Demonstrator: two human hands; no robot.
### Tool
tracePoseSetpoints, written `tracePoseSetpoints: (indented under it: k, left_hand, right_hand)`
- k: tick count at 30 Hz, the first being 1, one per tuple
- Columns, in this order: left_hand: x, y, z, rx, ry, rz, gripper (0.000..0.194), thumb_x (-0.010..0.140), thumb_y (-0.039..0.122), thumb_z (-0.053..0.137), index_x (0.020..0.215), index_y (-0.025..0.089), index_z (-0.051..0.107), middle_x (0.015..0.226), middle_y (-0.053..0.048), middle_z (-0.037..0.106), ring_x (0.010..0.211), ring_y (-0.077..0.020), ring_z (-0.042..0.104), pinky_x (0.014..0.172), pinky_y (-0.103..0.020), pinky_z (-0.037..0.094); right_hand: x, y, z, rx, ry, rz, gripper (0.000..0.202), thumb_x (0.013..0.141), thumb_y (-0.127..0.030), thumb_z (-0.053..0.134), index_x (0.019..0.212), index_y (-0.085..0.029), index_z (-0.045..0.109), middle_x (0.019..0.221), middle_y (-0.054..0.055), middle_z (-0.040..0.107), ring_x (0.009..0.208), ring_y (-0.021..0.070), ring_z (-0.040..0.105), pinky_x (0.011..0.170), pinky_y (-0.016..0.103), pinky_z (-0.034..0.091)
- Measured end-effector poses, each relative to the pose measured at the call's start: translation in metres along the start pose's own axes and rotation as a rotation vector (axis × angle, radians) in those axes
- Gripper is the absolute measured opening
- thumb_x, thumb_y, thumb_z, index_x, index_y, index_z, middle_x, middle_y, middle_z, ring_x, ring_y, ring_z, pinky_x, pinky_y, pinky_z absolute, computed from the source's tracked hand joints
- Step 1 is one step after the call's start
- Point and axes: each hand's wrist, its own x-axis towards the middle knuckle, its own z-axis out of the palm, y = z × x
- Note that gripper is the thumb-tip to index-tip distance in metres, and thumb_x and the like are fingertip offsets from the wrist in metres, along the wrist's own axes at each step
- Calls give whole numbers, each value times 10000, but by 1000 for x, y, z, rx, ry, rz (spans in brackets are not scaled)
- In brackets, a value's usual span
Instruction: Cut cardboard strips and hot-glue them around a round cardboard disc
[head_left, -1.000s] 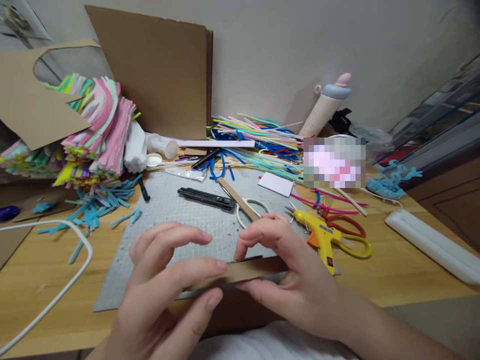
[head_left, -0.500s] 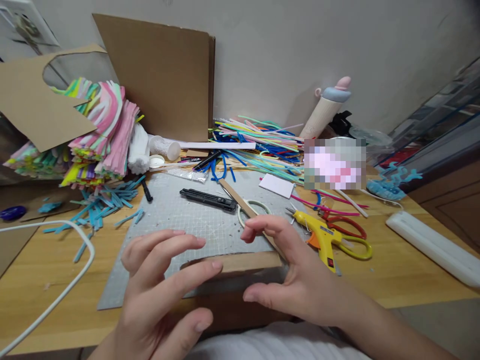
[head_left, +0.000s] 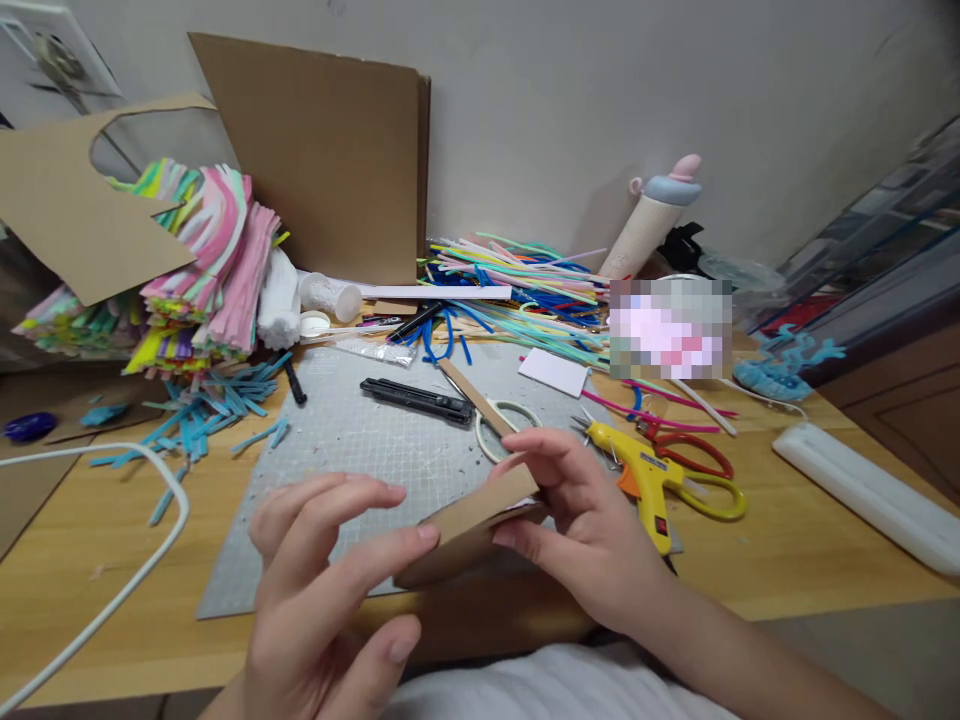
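My right hand (head_left: 592, 525) pinches one end of a brown cardboard piece (head_left: 472, 515) between thumb and fingers, above the near edge of the grey cutting mat (head_left: 330, 440). The piece is tilted, its right end higher. My left hand (head_left: 330, 570) has its fingers spread, the index fingertip touching the piece's left part. Just beyond lie a narrow cardboard strip (head_left: 476, 398), a pair of white-handled scissors (head_left: 534, 411) and a black utility knife (head_left: 416, 400). Right of my right hand rests a yellow glue gun (head_left: 634, 465).
Scissors with a red and a yellow handle (head_left: 712, 497) lie beside the glue gun. Loose pipe cleaners (head_left: 517, 275) pile up at the back; bundled ones (head_left: 202, 270) stand left. Cardboard sheets (head_left: 322, 160) lean on the wall. A white cable (head_left: 176, 490) loops at left.
The cardboard piece has been turned and raised at its right end, where my right hand's fingers have closed on it. My left hand has stayed almost in place.
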Motion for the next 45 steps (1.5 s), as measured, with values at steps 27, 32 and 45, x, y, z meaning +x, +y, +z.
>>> tracePoseSetpoints:
  k: [27, 32, 45]
  left_hand:
    - [56, 7, 5, -499, -310, -334, 79, 847, 214, 671, 925, 230, 679, 795, 2, 649, 698, -132, 577, 616, -255, 459]
    - [52, 9, 7, -505, -109, -307, 225, 832, 235, 717, 1034, 304, 647, 904, 27, 621, 746, -118, 539, 656, -247, 442]
    - [7, 5, 19, -467, -232, -373, 363, 790, 499, 725, 1083, 338, 587, 1133, -5, 531, 1110, -197, 512, 937, -311, 413]
  right_hand:
    - [24, -53, 3, -827, -241, -181, 142, 792, -270, 768, 869, -233, 655, 859, -40, 721, 851, 181, 637, 774, 348, 383]
    - [26, -50, -1, -716, -294, -114, 92, 843, -211, 711, 783, -242, 648, 780, -69, 707, 735, 128, 630, 688, 286, 406]
    - [-1, -19, -9, -413, -170, -212, 195, 828, -204, 731, 984, -277, 641, 920, -33, 723, 860, 148, 663, 798, 302, 484]
